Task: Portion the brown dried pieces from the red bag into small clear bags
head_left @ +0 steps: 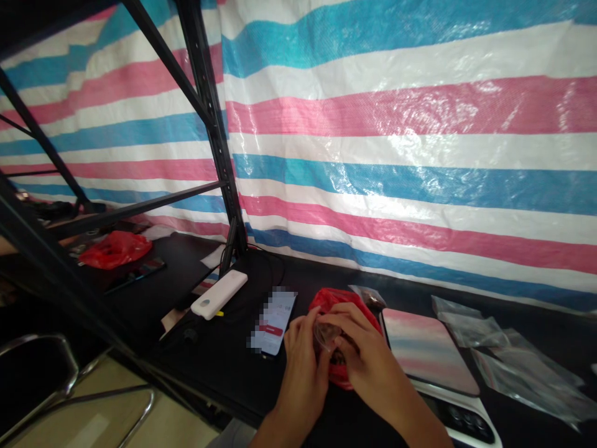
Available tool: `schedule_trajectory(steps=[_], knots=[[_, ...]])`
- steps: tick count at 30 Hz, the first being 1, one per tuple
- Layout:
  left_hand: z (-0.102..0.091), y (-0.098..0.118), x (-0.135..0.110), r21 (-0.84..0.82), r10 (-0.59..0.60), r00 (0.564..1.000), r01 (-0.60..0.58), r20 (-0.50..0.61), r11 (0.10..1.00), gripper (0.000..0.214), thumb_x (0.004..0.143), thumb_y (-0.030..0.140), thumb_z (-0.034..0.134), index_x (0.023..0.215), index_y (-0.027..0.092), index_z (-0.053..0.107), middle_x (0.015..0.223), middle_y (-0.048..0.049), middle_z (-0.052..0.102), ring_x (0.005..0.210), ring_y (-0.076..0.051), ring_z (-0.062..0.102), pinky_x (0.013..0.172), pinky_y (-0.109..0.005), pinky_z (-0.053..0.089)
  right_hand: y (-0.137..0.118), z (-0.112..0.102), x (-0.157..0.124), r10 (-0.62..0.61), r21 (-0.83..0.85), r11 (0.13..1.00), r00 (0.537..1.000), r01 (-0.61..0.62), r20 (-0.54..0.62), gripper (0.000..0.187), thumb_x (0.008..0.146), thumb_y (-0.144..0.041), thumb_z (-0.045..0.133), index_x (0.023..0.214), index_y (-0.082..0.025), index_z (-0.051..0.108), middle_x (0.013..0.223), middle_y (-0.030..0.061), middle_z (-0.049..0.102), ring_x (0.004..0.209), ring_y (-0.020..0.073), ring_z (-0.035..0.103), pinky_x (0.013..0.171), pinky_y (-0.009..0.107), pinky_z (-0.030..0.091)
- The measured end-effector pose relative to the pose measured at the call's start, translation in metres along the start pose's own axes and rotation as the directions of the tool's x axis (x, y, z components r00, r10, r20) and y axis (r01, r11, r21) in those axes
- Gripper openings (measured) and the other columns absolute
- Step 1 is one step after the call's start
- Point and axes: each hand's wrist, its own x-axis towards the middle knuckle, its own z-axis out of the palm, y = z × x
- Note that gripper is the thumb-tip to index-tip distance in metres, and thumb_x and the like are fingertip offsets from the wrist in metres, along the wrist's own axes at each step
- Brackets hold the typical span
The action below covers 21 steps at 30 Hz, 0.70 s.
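Over a red plastic bag point(342, 300), my two hands meet at a small clear plastic bag point(326, 336). My left hand point(302, 354) has its fingers closed on the near-left side of the clear bag. From the right, my right hand point(366, 348) pinches the same clear bag with bent fingers. Small dark pieces point(337, 357) show below the fingers, in the mouth of the red bag; their kind is too small to tell. Right beside my right hand lies a kitchen scale point(426, 348) with a shiny plate.
Several flat clear zip bags point(527, 367) lie right of the scale. A filled clear bag point(372, 297) sits behind it. A phone point(275, 326) and a white power bank point(219, 295) lie to the left. Another red bag point(116, 249) rests beyond a black metal frame point(219, 149).
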Motion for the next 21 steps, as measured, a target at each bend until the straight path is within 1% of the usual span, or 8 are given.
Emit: schedule_trajectory(steps=[3,5,7,10,13,15,18,21], knots=[[0.001,0.003,0.0,-0.037,-0.054,0.998,0.055,0.015,0.998,0.05,0.099,0.028,0.051,0.148,0.026,0.039,0.141,-0.0134,0.054,0.134,-0.03,0.047,0.112,-0.053,0.041,-0.003,0.003,0.0,0.007,0.063,0.998,1.0,-0.005,-0.03,0.035,0.095,-0.018,0.051,0.124,-0.028,0.068,0.129,0.0072,0.06,0.119,0.0214,0.06,0.103,0.035,0.049],[0.001,0.005,0.0,-0.065,-0.088,0.996,0.089,0.025,0.994,0.052,0.099,0.028,0.051,0.149,0.024,0.038,0.142,-0.0138,0.054,0.135,-0.03,0.047,0.112,-0.052,0.04,-0.002,0.004,0.0,0.004,0.065,0.998,0.999,-0.001,-0.044,0.032,0.094,-0.018,0.053,0.121,-0.027,0.069,0.128,0.0068,0.061,0.119,0.0215,0.06,0.103,0.035,0.048],[0.002,0.006,0.001,-0.082,-0.13,0.991,0.13,0.014,0.988,0.052,0.097,0.03,0.054,0.147,0.022,0.04,0.14,-0.0144,0.055,0.134,-0.03,0.048,0.112,-0.051,0.04,0.0,0.004,0.001,-0.025,0.054,0.998,0.999,0.027,-0.03,0.029,0.097,-0.02,0.051,0.117,-0.027,0.071,0.127,0.0068,0.062,0.117,0.0214,0.061,0.103,0.035,0.048],[0.0,0.007,0.004,-0.07,-0.18,0.984,0.18,-0.006,0.981,0.043,0.093,0.031,0.06,0.134,0.021,0.052,0.129,-0.0129,0.061,0.126,-0.03,0.054,0.109,-0.049,0.042,0.003,0.003,0.001,-0.038,0.034,0.999,0.999,0.038,0.004,0.029,0.099,-0.021,0.047,0.113,-0.027,0.072,0.125,0.0064,0.064,0.117,0.0209,0.062,0.103,0.035,0.047],[-0.003,0.008,0.007,-0.02,-0.193,0.981,0.193,0.004,0.981,0.028,0.091,0.032,0.06,0.116,0.021,0.062,0.115,-0.0108,0.066,0.114,-0.03,0.058,0.104,-0.05,0.044,0.002,0.003,0.0,0.018,-0.013,1.0,1.0,-0.018,0.003,0.032,0.096,-0.017,0.05,0.12,-0.028,0.069,0.127,0.0058,0.065,0.117,0.0211,0.062,0.105,0.037,0.047],[-0.004,0.008,0.007,-0.02,-0.203,0.979,0.203,-0.005,0.979,0.028,0.091,0.032,0.059,0.117,0.021,0.062,0.116,-0.011,0.068,0.113,-0.031,0.058,0.102,-0.051,0.044,0.0,0.003,-0.001,0.069,-0.049,0.996,0.998,-0.068,0.002,0.034,0.095,-0.018,0.053,0.124,-0.028,0.067,0.125,0.0059,0.066,0.114,0.0218,0.064,0.102,0.038,0.049],[-0.004,0.008,0.005,-0.029,-0.198,0.98,0.198,-0.02,0.98,0.033,0.091,0.032,0.059,0.123,0.022,0.061,0.121,-0.0115,0.068,0.112,-0.031,0.059,0.1,-0.049,0.046,0.0,0.004,-0.001,0.113,-0.096,0.989,0.994,-0.111,0.013,0.031,0.097,-0.027,0.054,0.125,-0.027,0.067,0.125,0.0074,0.068,0.114,0.0244,0.065,0.1,0.042,0.052],[-0.003,0.012,0.004,-0.011,-0.187,0.982,0.187,-0.029,0.982,0.035,0.093,0.036,0.058,0.124,0.021,0.06,0.12,-0.0122,0.069,0.109,-0.03,0.061,0.096,-0.047,0.048,0.003,0.004,-0.003,0.078,-0.134,0.988,0.997,-0.08,-0.02,0.032,0.099,-0.034,0.052,0.126,-0.026,0.068,0.128,0.0091,0.068,0.122,0.0273,0.063,0.105,0.045,0.05]])
